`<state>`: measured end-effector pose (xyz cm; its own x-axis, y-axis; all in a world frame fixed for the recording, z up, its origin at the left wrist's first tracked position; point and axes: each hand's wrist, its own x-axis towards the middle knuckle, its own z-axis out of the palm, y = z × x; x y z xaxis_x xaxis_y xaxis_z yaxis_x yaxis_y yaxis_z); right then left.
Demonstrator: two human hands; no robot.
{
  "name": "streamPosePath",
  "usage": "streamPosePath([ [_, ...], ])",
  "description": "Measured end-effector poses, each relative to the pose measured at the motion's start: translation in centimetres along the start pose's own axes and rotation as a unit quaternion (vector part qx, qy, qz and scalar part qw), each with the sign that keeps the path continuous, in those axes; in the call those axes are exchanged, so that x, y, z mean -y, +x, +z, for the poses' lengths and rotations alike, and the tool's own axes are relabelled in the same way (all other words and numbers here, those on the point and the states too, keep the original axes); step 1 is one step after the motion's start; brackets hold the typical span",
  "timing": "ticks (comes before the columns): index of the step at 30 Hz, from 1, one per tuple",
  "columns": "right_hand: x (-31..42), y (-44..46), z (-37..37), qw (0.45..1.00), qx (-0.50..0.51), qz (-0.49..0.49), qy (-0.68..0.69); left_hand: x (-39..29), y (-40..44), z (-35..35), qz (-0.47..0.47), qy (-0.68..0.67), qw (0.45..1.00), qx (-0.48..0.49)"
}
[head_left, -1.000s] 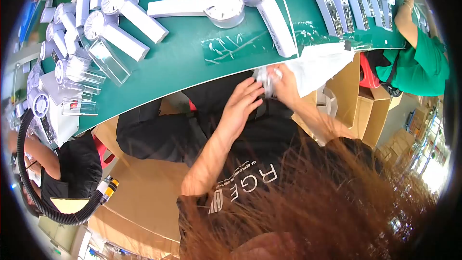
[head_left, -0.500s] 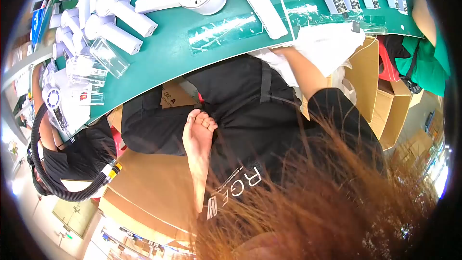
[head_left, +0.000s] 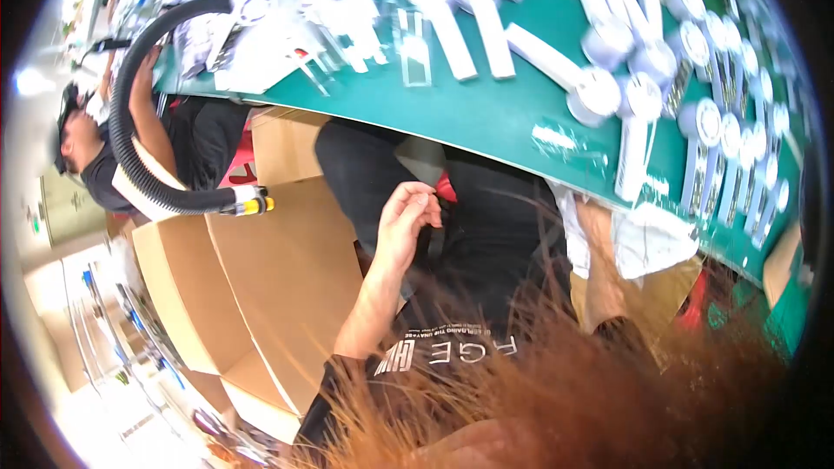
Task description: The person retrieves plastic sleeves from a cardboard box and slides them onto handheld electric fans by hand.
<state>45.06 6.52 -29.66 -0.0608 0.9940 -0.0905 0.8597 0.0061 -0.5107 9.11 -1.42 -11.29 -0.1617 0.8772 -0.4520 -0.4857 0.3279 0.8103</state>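
Note:
My left hand [head_left: 410, 224] is raised over my lap, its fingers loosely bent and nothing visible in them. My right hand [head_left: 594, 213] is at the table's front edge beside a white cloth or bag [head_left: 651, 239]; its fingers are hidden. On the green table [head_left: 486, 113] beyond lies a white device with a round head and a long handle [head_left: 595, 95], like a handheld fan. Another such device [head_left: 638, 122] reaches the edge near my right hand. Several more lie in rows at the back, and several at the right [head_left: 704, 135] show circuit boards in their handles.
A clear plastic part [head_left: 415, 52] stands on the table. A black corrugated hose [head_left: 130, 122] with a yellow-banded end hangs at left, before a co-worker in black [head_left: 113, 165]. A large open cardboard box [head_left: 278, 278] is beside me at left. Another person's arm [head_left: 782, 260] shows at right.
The view has swung, bringing more of the table's right side and the box into sight. My left hand has turned from palm up, with its fingers still bent. My right hand stays by the white cloth.

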Motion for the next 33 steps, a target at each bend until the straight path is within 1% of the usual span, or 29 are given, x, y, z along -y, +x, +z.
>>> streamPosePath([
  [1, 2.2, 0.3, 0.0, 0.994, 0.048, 0.092, 0.027, -1.6, 0.5, -0.1, 0.088, 0.093, 0.991, -0.026],
  [2, 5.0, 1.5, -1.9, 0.974, 0.199, 0.092, 0.054, -4.0, 0.8, 0.7, 0.138, 0.161, 0.973, -0.091],
  [3, 4.3, 1.3, 0.2, 0.982, 0.170, 0.052, 0.061, -5.4, 1.8, 0.5, 0.206, 0.191, 0.952, -0.124],
  [4, 1.4, 1.1, 3.5, 0.992, 0.074, -0.085, 0.063, -6.6, 3.1, 0.0, 0.272, 0.221, 0.924, -0.156],
  [6, 2.9, 2.0, 3.1, 0.992, 0.062, -0.110, 0.003, -8.5, 5.7, -1.6, 0.312, 0.248, 0.901, -0.174],
  [7, 3.5, 2.1, 2.7, 0.993, 0.064, -0.101, -0.006, -9.4, 6.8, -2.1, 0.349, 0.277, 0.877, -0.180],
  [8, 4.0, 2.5, 2.5, 0.993, 0.073, -0.089, -0.005, -10.0, 7.6, -2.4, 0.384, 0.270, 0.862, -0.193],
  [10, 5.2, 2.8, 2.1, 0.994, 0.091, -0.058, 0.004, -10.6, 8.7, -4.1, 0.428, 0.334, 0.812, -0.214],
  [13, 6.2, 2.5, 1.8, 0.993, 0.112, -0.031, 0.015, -12.1, 10.9, -4.1, 0.465, 0.340, 0.772, -0.269],
  [14, 6.5, 2.5, 1.9, 0.993, 0.117, -0.023, 0.015, -12.8, 11.3, -4.0, 0.446, 0.367, 0.773, -0.264],
  [16, 7.2, 1.9, 1.9, 0.992, 0.126, -0.006, 0.021, -13.5, 12.5, -3.8, 0.420, 0.351, 0.798, -0.254],
  [19, 8.4, 1.2, 1.9, 0.991, 0.131, 0.018, 0.029, -14.0, 14.1, -4.0, 0.404, 0.344, 0.808, -0.256],
  [22, 9.5, 0.3, 2.2, 0.990, 0.131, 0.044, 0.035, -13.4, 15.2, -4.5, 0.379, 0.296, 0.841, -0.248],
  [24, 10.4, -0.2, 2.4, 0.988, 0.134, 0.066, 0.038, -12.7, 15.2, -4.9, 0.358, 0.272, 0.865, -0.224],
  [26, 11.5, -0.1, 2.9, 0.985, 0.144, 0.089, 0.040, -12.6, 14.9, -5.5, 0.393, 0.311, 0.843, -0.196],
  [28, 12.5, 0.5, 3.2, 0.982, 0.151, 0.110, 0.042, -12.0, 14.9, -6.8, 0.413, 0.325, 0.829, -0.192],
  [31, 13.7, 1.5, 3.6, 0.977, 0.161, 0.133, 0.045, -11.4, 14.8, -6.7, 0.422, 0.303, 0.830, -0.200],
  [33, 14.2, 1.8, 3.8, 0.976, 0.167, 0.135, 0.047, -12.0, 14.3, -6.7, 0.413, 0.327, 0.829, -0.185],
])
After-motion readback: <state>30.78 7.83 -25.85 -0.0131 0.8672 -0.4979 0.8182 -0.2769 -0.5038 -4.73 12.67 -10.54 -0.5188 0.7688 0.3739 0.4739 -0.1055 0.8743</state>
